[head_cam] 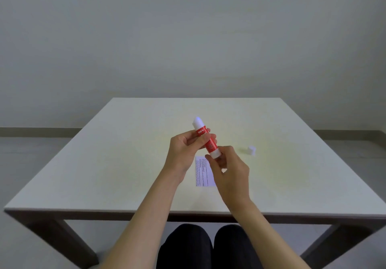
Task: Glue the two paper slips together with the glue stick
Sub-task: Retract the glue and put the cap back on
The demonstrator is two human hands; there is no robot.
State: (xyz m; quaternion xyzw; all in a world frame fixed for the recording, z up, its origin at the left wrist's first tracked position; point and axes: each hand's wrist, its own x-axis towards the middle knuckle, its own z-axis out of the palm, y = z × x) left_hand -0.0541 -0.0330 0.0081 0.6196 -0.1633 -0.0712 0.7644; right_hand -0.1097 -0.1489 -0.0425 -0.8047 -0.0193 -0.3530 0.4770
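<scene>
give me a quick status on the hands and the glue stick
Left hand gripping glue stick mid-barrel, right hand pinching its base. Cap off, on table to the right. Paper slip flat below hands, nothing blocking.

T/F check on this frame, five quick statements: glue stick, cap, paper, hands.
1. Both hands hold the glue stick. True: left hand on its body, right hand at its base.
2. The cap is on the stick. False: it lies on the table, right of the hands.
3. The stick lies flat on the table. False: it is held up in the air, tip away from the person.
4. A printed paper slip lies on the table under the hands. True.
5. The stick's label is blue. False: red.
</scene>
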